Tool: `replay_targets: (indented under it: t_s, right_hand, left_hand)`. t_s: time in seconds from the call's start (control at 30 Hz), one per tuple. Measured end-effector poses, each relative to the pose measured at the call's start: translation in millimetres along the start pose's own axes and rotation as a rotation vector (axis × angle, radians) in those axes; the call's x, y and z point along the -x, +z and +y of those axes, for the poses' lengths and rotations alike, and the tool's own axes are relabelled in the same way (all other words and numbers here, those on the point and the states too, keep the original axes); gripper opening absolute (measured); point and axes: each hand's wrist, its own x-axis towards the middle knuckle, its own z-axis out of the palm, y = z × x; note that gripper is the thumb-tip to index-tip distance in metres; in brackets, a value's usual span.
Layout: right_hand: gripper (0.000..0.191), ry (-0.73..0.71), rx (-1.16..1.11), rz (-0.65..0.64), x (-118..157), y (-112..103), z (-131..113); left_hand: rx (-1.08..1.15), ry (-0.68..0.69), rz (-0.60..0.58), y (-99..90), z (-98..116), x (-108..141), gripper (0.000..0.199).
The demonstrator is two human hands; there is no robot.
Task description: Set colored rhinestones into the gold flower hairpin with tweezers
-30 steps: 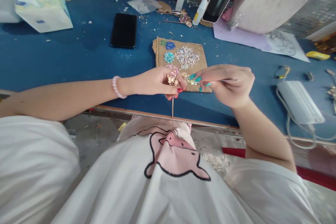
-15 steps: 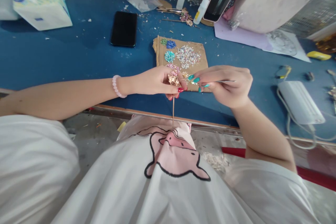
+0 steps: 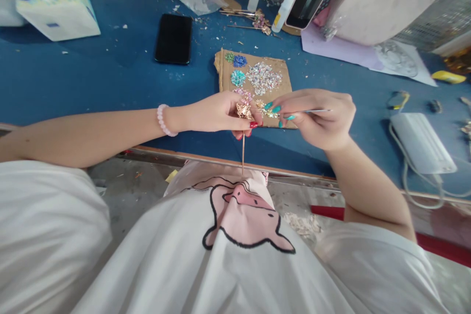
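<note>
A gold hairpin (image 3: 243, 149) with an ornate head hangs stem-down from my left hand (image 3: 224, 112), whose red-nailed fingers pinch it near the table's front edge. My right hand (image 3: 318, 115), with green nails, grips a thin metal tool (image 3: 320, 111) just to the right; its tip is too small to make out. Beneath and behind both hands lies a piece of cardboard (image 3: 253, 56). On it are small heaps of stones: clear sparkling ones (image 3: 263, 78), turquoise (image 3: 238, 77), blue (image 3: 240, 61), green (image 3: 229, 57), pink (image 3: 241, 94) and pale gold (image 3: 270, 112).
A black phone (image 3: 173, 39) lies on the blue table (image 3: 121, 73), with a tissue box (image 3: 59, 10) at the far left. Behind the cardboard are more hairpins (image 3: 259, 22) and two glue bottles (image 3: 286, 6). A white face mask (image 3: 423, 142) is at right.
Both hands keep nearly the same place and grip. The tool in my right hand has tilted slightly and shows more clearly.
</note>
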Motion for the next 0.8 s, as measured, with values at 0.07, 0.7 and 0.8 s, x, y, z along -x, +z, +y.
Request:
replay_targets:
  t_s: [0.07, 0.7, 0.8]
  right_hand:
    - [0.02, 0.011, -0.009, 0.007, -0.2, -0.2, 0.2]
    - [0.019, 0.2, -0.191, 0.067, 1.8, 5.2, 0.6]
    - [0.019, 0.209, -0.224, 0.068, 1.1, 5.6, 0.3]
  left_hand:
    - [-0.011, 0.001, 0.001, 0.5, 1.4, 0.7, 0.021]
    - [0.01, 0.022, -0.028, -0.4, -1.6, -0.3, 0.02]
    - [0.009, 0.02, -0.027, -0.5, -1.6, -0.2, 0.018]
